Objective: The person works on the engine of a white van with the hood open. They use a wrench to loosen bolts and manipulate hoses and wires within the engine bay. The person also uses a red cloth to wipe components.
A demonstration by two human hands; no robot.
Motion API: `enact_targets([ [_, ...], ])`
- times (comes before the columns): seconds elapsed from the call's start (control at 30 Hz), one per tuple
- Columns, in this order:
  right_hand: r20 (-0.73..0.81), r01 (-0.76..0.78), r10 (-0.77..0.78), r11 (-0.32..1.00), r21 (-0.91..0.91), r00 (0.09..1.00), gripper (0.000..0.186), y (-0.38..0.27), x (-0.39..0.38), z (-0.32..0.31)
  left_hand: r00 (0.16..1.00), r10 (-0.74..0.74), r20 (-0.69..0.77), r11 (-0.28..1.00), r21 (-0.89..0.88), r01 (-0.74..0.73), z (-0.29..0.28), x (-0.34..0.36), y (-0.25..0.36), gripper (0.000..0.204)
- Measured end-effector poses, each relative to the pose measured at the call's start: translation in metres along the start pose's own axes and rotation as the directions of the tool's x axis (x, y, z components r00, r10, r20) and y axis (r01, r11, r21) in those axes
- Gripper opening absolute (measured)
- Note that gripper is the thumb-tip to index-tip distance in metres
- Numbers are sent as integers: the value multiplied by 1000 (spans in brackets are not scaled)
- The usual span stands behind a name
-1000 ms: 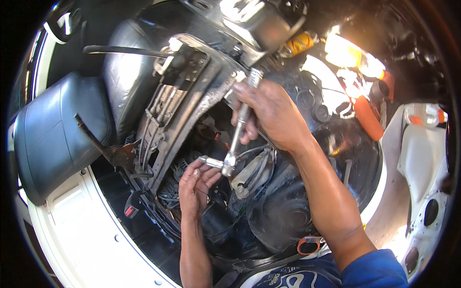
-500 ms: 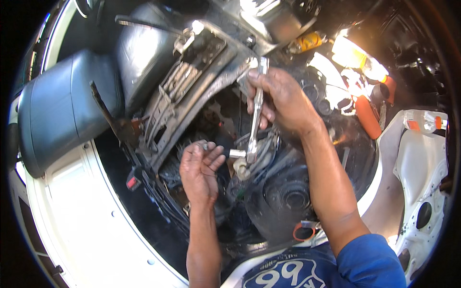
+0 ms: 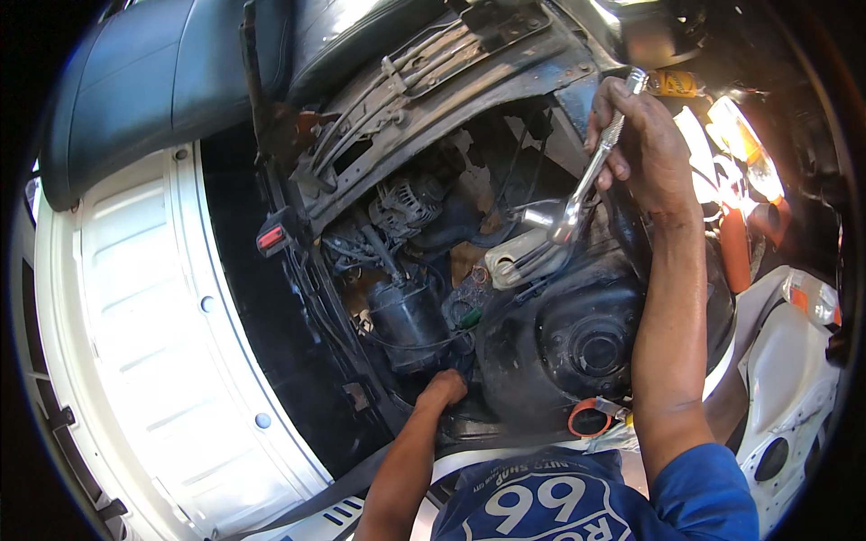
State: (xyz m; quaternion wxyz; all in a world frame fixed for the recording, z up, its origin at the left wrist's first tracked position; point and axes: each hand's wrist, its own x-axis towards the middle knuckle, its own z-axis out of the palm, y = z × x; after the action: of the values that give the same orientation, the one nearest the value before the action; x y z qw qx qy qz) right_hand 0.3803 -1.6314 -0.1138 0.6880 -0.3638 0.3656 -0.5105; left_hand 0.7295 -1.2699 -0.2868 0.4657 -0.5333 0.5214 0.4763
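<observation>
While the right hand (image 3: 651, 149) grasps a silver ratchet (image 3: 587, 184) at right, left hand (image 3: 443, 388) just nearer than a black cylinder (image 3: 409, 316), its grip impossible to tell

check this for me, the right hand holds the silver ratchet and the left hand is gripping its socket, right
Not quite: the left hand isn't on the socket. The head view shows it well apart, down near the lower end of the black cylinder. The right hand does hold the silver ratchet.
</observation>
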Motion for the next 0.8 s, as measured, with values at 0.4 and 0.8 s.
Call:
enact_targets([
  [0.4, 24, -49, 53, 989, -139, 998, 38, 0, 4, 2, 967, -13, 253, 985, -162, 56, -37, 25, 33, 44],
  [0.8, 162, -23, 76, 952, -307, 984, 46, 2, 0, 30, 957, 242, -162, 774, -563, -291, -100, -103, 33, 45],
])
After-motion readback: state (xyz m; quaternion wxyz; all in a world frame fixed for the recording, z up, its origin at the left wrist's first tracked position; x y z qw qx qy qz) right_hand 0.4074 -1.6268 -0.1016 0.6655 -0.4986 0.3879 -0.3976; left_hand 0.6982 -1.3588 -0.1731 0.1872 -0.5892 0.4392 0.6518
